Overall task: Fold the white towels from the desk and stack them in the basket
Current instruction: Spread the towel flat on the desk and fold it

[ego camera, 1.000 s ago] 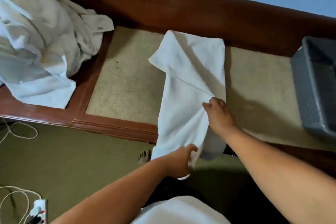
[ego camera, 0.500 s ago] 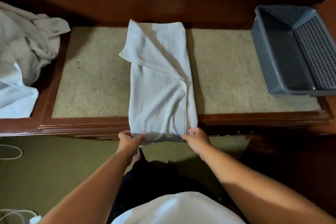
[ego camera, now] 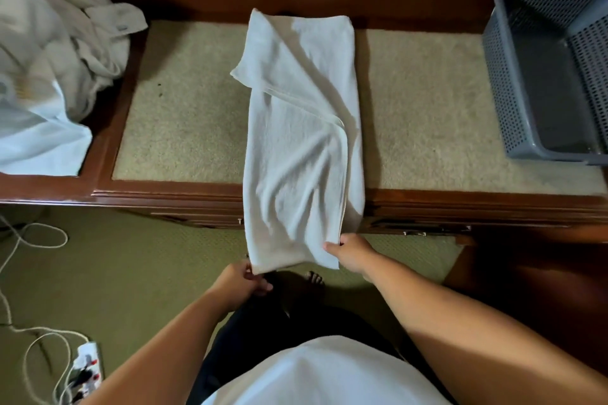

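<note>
Past the desk edge, the white towel is pinched by left hand and right hand; its loose flap could be skewed by uneven lifting.

White towel lengthwise across desk, near end overhanging, grey basket right

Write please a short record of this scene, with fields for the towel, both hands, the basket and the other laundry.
white towel: folded lengthwise, lies across the desk, near end hangs over the front edge
left hand: pinches the near left corner
right hand: grips the near right corner
grey basket: perforated, at the desk's right end, no towel visible inside, partly out of frame
heap of unfolded white towels: on the desk's left end
stage: fold unfinished, nothing stacked yet
</note>
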Available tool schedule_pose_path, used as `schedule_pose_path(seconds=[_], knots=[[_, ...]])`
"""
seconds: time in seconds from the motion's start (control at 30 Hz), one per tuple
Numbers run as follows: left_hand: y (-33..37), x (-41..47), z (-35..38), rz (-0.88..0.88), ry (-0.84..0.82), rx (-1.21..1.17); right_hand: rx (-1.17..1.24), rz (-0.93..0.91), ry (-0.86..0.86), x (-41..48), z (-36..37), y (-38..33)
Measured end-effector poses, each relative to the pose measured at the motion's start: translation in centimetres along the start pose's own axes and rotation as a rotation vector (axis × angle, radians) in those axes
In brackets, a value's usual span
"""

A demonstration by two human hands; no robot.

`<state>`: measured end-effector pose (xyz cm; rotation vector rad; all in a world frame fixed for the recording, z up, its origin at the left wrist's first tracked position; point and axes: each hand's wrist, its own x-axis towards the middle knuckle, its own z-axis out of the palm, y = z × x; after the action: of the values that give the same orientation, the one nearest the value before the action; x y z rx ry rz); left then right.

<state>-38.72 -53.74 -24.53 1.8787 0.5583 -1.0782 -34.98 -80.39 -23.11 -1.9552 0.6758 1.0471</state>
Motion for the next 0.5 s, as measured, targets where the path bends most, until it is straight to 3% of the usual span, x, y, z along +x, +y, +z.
schedule_pose_path(seconds=[0.2, 0.33, 0.4, 0.5], knots=[[-3.3, 0.2, 1.3, -0.072, 0.095, 0.192, -0.224, 0.041, 0.055, -0.2, -0.5, 2.1], [-0.6, -0.1, 0.9, 0.040, 0.218, 0.362, -0.401, 0.060, 0.106, -0.4, -0.5, 2.3], [1.6, -0.3, 0.2, 0.131, 0.284, 0.481, -0.406, -0.008, 0.241, -0.7, -0.6, 1.7], [4.9, -0.5, -0.7, 0.335, 0.379, 0.561, -0.410, -0.277, 0.427, -1.1, -0.9, -0.3]])
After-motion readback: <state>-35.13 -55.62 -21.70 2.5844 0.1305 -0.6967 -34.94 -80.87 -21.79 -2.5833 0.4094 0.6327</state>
